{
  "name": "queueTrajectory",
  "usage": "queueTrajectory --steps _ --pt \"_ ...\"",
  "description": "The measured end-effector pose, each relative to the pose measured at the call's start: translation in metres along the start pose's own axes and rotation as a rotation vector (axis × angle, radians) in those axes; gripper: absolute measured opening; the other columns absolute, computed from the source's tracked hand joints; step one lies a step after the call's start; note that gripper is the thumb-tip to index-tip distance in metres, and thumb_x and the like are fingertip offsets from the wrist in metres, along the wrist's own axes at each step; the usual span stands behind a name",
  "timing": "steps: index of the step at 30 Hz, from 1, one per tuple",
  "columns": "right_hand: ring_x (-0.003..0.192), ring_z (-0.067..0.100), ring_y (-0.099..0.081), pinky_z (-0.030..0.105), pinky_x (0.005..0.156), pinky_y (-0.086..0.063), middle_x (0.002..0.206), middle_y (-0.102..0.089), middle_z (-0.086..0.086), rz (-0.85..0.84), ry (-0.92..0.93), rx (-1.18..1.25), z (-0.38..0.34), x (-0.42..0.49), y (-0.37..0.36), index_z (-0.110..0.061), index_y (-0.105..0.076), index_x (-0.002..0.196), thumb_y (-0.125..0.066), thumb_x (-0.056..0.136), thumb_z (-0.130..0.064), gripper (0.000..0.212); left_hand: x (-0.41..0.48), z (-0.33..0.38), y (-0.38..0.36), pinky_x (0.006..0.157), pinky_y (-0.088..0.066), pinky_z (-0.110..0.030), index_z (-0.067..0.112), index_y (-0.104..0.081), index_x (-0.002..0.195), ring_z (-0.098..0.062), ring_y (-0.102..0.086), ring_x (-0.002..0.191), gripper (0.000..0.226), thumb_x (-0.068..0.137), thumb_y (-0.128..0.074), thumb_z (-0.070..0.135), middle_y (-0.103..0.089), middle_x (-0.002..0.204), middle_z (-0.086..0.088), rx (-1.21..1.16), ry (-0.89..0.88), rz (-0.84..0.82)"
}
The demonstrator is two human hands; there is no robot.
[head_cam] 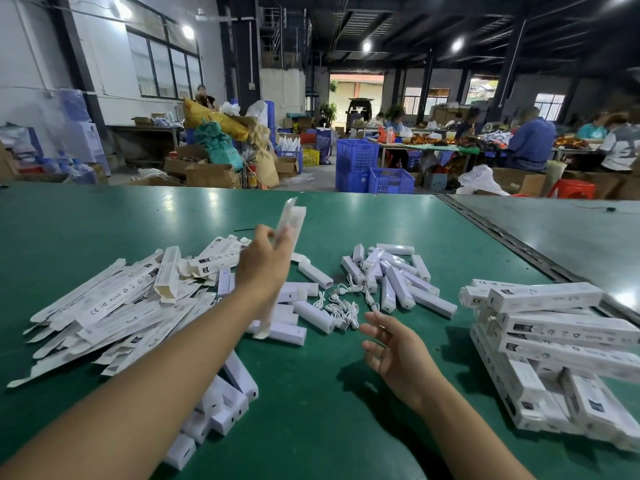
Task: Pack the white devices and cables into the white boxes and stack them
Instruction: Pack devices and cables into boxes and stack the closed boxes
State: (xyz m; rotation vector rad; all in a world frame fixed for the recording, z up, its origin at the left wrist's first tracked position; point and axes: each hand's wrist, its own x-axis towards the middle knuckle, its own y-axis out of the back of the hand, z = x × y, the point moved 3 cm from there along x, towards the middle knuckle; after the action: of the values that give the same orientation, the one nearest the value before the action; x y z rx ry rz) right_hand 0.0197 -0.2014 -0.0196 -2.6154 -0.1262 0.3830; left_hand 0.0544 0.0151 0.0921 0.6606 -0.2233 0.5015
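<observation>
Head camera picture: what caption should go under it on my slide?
Left hand holds a white box above the green table; right hand hovers open near cables.

A packing workshop in a factory hall; white boxes (547, 296) lie in heaps on the green worktop (346, 216); beyond the worktop stand blue crates (356, 157), cardboard boxes (211, 174) and sacks (221, 147); beyond its far right corner, seated workers (530, 140) crowd long tables (433, 147); lamps (366, 46) hang from beams above.
</observation>
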Motion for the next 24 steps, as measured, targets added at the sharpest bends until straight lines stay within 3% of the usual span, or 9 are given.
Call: queueTrajectory --steps 2,4,7,9,12,16,19,22,24 --pt "0.054 0.013 -0.06 0.021 0.049 -0.047 0.079 -0.07 0.003 -0.047 0.015 -0.048 0.001 -0.002 -0.006 -0.011 -0.066 0.099 -0.062 0.089 -0.022 0.015 -0.017 0.006 -0.017 0.044 -0.037 -0.018 0.021 -0.05 0.111 -0.006 -0.056 0.065 0.048 0.096 -0.039 0.065 -0.059 0.084 0.006 -0.142 0.033 -0.146" --pt "0.06 0.014 -0.063 0.022 0.054 -0.047 0.083 -0.071 0.003 -0.124 0.049 -0.126 0.001 -0.005 -0.012 -0.012 -0.065 0.101 -0.066 0.083 -0.03 0.025 -0.031 0.007 -0.034 0.052 -0.039 -0.015 0.022 -0.055 0.111 -0.003 -0.058 0.071 0.048 0.091 -0.05 0.066 -0.061 0.09 0.008 -0.294 0.047 -0.214" --pt "0.077 0.02 -0.068 0.027 0.065 -0.053 0.093 -0.07 0.006 -0.267 0.096 -0.186 0.006 -0.011 -0.022 -0.012 -0.064 0.107 -0.066 0.078 -0.039 0.04 -0.05 0.004 -0.053 0.063 -0.044 -0.026 0.019 -0.064 0.102 -0.009 -0.055 0.064 0.045 0.083 -0.065 0.059 -0.064 0.086 0.005 -0.592 0.135 -0.272" --pt "0.084 0.025 -0.068 0.034 0.072 -0.056 0.097 -0.069 0.01 -0.357 0.109 -0.182 0.009 -0.015 -0.028 -0.01 -0.059 0.111 -0.062 0.085 -0.041 0.041 -0.063 -0.001 -0.065 0.06 -0.047 -0.029 0.019 -0.066 0.097 -0.01 -0.055 0.058 0.036 0.084 -0.069 0.053 -0.063 0.079 0.003 -0.729 0.204 -0.292" --pt "0.08 0.02 -0.067 0.033 0.067 -0.055 0.093 -0.07 0.006 -0.372 0.113 -0.27 0.008 -0.02 -0.03 -0.01 -0.048 0.111 -0.065 0.089 -0.04 0.04 -0.078 -0.011 -0.074 0.052 -0.051 -0.028 0.011 -0.061 0.099 -0.013 -0.06 0.054 0.028 0.091 -0.068 0.038 -0.064 0.067 -0.001 -0.959 0.312 -0.236" --pt "0.081 0.032 -0.065 0.046 0.073 -0.047 0.1 -0.071 0.017 -0.35 0.079 -0.47 0.01 -0.021 -0.024 -0.006 -0.05 0.118 -0.072 0.087 -0.025 0.043 -0.084 -0.015 -0.076 0.059 -0.057 -0.03 0.008 -0.056 0.113 -0.021 -0.072 0.07 0.016 0.1 -0.057 0.018 -0.075 0.085 -0.005 -1.167 0.339 -0.201" --pt "0.075 0.03 -0.068 0.045 0.072 -0.047 0.092 -0.072 0.017 -0.36 0.122 -0.593 0.012 -0.023 -0.026 -0.007 -0.059 0.117 -0.065 0.094 -0.025 0.03 -0.087 -0.015 -0.076 0.065 -0.059 -0.032 0.012 -0.055 0.117 -0.027 -0.074 0.078 0.016 0.102 -0.052 0.015 -0.076 0.092 -0.009 -1.242 0.33 -0.232" --pt "0.073 0.029 -0.071 0.045 0.068 -0.048 0.085 -0.072 0.014 -0.346 0.155 -0.659 0.012 -0.022 -0.027 -0.005 -0.063 0.109 -0.061 0.097 -0.024 0.023 -0.088 -0.016 -0.076 0.062 -0.058 -0.031 0.013 -0.055 0.116 -0.024 -0.072 0.072 0.014 0.103 -0.048 0.014 -0.075 0.087 -0.008 -1.269 0.33 -0.234" --pt "0.068 0.027 -0.071 0.037 0.062 -0.053 0.078 -0.071 0.012 -0.344 0.16 -0.666 0.013 -0.021 -0.027 -0.002 -0.062 0.102 -0.059 0.098 -0.02 0.019 -0.087 -0.017 -0.077 0.058 -0.057 -0.031 0.012 -0.055 0.111 -0.021 -0.068 0.064 0.011 0.104 -0.046 0.013 -0.073 0.078 -0.006 -1.281 0.35 -0.214"
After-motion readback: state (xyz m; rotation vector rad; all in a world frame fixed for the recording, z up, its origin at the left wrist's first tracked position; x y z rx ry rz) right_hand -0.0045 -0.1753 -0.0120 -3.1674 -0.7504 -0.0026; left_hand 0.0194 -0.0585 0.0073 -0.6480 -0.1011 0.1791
